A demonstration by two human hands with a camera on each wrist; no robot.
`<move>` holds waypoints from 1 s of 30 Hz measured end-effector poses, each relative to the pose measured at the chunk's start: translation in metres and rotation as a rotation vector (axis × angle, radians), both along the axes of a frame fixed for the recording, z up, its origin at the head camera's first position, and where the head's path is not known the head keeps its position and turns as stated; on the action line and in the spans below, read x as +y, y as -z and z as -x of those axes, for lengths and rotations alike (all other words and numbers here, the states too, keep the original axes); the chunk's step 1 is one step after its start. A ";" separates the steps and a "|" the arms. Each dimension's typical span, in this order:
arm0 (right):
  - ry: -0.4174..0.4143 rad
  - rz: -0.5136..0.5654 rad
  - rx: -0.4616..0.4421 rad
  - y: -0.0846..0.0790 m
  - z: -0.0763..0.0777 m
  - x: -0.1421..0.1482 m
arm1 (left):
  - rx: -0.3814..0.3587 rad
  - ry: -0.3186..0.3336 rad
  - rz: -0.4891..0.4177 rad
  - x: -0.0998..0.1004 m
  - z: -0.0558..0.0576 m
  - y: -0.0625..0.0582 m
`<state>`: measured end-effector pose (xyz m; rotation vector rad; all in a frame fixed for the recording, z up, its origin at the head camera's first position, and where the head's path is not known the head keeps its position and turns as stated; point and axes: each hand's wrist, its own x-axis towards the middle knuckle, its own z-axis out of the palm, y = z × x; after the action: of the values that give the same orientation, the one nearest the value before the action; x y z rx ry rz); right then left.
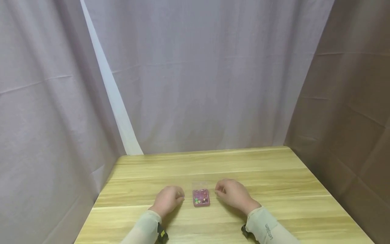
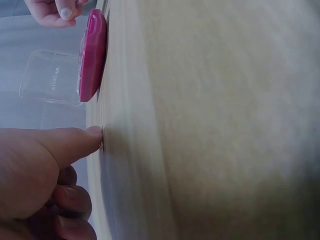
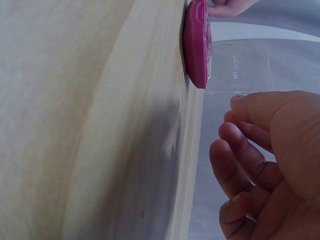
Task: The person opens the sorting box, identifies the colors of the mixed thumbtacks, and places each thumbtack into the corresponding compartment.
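Observation:
A small pink case lies on the table between my hands. Its clear lid stands raised at the far side, and small coloured pieces sit inside, too small to name. Left of the case, my left hand rests low at the tabletop, thumb extended and the other fingers loosely curled. My right hand hovers to the right of the case with relaxed, bent fingers. In the right wrist view its thumb tip comes near the lid's edge; whether they touch is unclear. I see nothing held in either hand.
The wooden table has light grain and rounded far corners. Grey-mauve curtains hang behind it and along both sides. A pale strip shows between curtains at the back left.

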<state>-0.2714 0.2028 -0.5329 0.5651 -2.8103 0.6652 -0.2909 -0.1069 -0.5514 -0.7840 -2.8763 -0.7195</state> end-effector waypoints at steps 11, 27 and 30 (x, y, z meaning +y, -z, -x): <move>0.009 -0.003 0.002 -0.002 0.002 -0.002 | 0.047 -0.009 -0.027 0.003 -0.004 -0.007; -0.004 0.009 -0.016 0.002 -0.003 -0.002 | 0.034 -0.021 -0.039 0.036 -0.011 -0.012; 0.002 0.006 -0.009 0.001 -0.003 -0.002 | 0.043 0.009 -0.029 0.039 -0.008 -0.013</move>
<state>-0.2682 0.2005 -0.5343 0.5591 -2.8157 0.6775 -0.2826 -0.0679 -0.5387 -0.7997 -2.8201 -0.7342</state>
